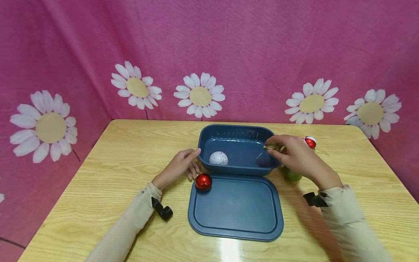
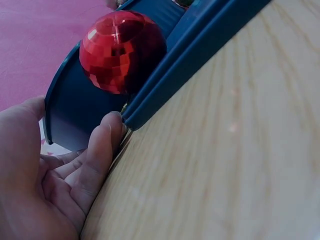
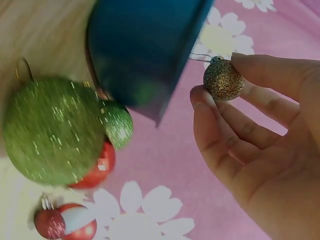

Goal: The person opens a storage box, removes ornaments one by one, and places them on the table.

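Observation:
My left hand (image 1: 181,164) holds the left end of a dark blue rectangular container (image 1: 237,170), thumb at its rim and the other fingers bent low against its side. Inside the container is a white speckled ball (image 1: 218,158). Above the container's right rim, my right hand (image 1: 292,154) pinches a small gold glitter bauble (image 3: 223,80) between thumb and fingertips, its cap and thread showing. Close to my left fingers, a shiny red faceted bauble (image 2: 123,52) rests on the corner of the flat blue lid (image 1: 235,207), which lies in front of the container.
Right of the container sit a large green glitter bauble (image 3: 52,130), a smaller green one (image 3: 118,124), a red bauble (image 3: 97,170), a small dark red one (image 3: 49,223) and a red-and-white bauble (image 1: 309,142). A pink flowered cloth (image 1: 252,54) hangs behind the wooden table (image 1: 147,142).

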The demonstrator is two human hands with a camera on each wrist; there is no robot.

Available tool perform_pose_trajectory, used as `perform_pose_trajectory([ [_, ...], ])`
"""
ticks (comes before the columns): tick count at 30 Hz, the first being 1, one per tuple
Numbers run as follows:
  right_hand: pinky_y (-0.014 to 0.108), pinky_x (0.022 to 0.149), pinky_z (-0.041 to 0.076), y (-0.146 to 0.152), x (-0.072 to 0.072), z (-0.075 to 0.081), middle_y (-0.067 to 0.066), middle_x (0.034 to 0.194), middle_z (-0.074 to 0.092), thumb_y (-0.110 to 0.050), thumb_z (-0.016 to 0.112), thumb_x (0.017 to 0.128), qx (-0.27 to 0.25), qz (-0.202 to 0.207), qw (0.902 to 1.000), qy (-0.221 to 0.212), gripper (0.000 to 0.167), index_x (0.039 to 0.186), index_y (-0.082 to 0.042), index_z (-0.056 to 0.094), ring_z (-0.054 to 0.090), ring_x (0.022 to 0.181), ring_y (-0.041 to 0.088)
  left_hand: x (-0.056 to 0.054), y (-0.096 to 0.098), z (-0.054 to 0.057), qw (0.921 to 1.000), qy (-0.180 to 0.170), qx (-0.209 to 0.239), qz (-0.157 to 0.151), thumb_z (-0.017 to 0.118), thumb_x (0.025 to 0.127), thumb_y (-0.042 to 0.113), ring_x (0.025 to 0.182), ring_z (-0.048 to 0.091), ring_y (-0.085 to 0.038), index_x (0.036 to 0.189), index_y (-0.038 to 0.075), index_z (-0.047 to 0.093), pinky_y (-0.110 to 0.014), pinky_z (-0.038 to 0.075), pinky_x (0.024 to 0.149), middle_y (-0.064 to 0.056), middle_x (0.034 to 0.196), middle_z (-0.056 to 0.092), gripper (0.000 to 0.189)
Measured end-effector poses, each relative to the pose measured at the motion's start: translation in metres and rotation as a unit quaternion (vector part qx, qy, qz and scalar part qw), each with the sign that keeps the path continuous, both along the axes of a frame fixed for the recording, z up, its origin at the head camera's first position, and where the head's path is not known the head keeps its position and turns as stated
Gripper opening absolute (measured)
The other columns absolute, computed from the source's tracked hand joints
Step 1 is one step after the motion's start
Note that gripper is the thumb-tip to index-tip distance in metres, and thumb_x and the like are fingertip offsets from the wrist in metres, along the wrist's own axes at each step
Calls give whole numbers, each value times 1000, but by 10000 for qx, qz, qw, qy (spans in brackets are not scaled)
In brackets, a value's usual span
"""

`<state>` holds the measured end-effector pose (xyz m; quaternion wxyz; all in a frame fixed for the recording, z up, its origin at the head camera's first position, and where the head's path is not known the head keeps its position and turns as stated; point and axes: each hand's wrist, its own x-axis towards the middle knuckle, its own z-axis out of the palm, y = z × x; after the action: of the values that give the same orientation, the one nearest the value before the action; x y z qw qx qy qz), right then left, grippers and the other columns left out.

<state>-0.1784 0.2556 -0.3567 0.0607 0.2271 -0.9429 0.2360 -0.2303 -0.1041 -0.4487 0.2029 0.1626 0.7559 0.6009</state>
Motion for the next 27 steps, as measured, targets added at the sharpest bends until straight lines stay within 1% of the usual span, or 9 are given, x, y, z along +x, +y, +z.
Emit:
perform_pose_trajectory([
  [3,30,63,55,6,-1,4,8,99,72,-5,71,91,-105,4,9999,61,20,111,-3,71,65,78,17,-1,-1,1,10000,-93,-19,-15,40,108,40,56,63,-25,108,-9,55,-31,55,49,-31,87,66,51],
  [5,28,58,54,9,-1,6,9,96,72,-4,71,91,-162,-27,9999,23,19,111,-3,71,65,69,16,-4,-1,-5,10000,-92,10,-3,40,107,43,56,63,-25,109,-6,56,-31,55,49,-30,87,66,52],
  [7,27,56,54,14,-2,7,9,94,72,-5,70,92,-172,-88,9998,-10,18,110,-3,71,65,64,17,-3,-1,-6,10000,-71,21,5,41,107,45,55,63,-24,109,-5,56,-31,55,48,-28,86,67,53],
  [9,28,57,55,19,-3,7,8,92,72,-5,71,91,-131,-164,9998,43,16,108,-4,71,66,65,17,-3,-1,-6,10000,-47,24,16,42,106,47,55,63,-24,109,-5,56,-32,55,48,-27,85,67,53],
  [12,29,60,55,32,-5,8,6,90,73,-8,71,92,-52,-346,9991,245,12,104,-6,72,66,73,16,-3,-1,-6,10000,3,10,44,43,104,51,54,63,-23,107,-3,56,-31,55,48,-24,83,68,56],
  [17,27,55,50,58,-4,10,10,89,72,-9,70,92,-138,-741,9971,92,13,104,-4,70,64,65,15,-3,-1,-6,9999,96,-27,24,45,102,56,54,63,-22,103,-3,56,-30,55,48,-20,80,68,60],
  [19,26,58,50,67,-4,8,10,89,72,-8,71,91,-89,-843,9964,92,14,104,-3,69,66,68,17,-3,0,-6,9999,121,-43,13,45,102,56,54,63,-22,102,-3,56,-30,55,48,-20,79,68,60],
  [21,28,63,50,74,-6,6,10,88,73,-7,72,90,29,-893,9958,195,15,102,-1,69,68,77,20,-2,0,-5,9999,149,-49,20,45,102,56,53,63,-22,102,-3,57,-31,55,48,-19,79,68,60],
  [27,43,72,53,85,-13,-5,16,91,73,-8,71,90,100,-1047,9945,-10,16,102,3,69,70,84,33,-1,0,-5,9998,196,47,27,45,104,52,53,63,-22,103,-3,56,-32,55,48,-18,77,68,56],
])
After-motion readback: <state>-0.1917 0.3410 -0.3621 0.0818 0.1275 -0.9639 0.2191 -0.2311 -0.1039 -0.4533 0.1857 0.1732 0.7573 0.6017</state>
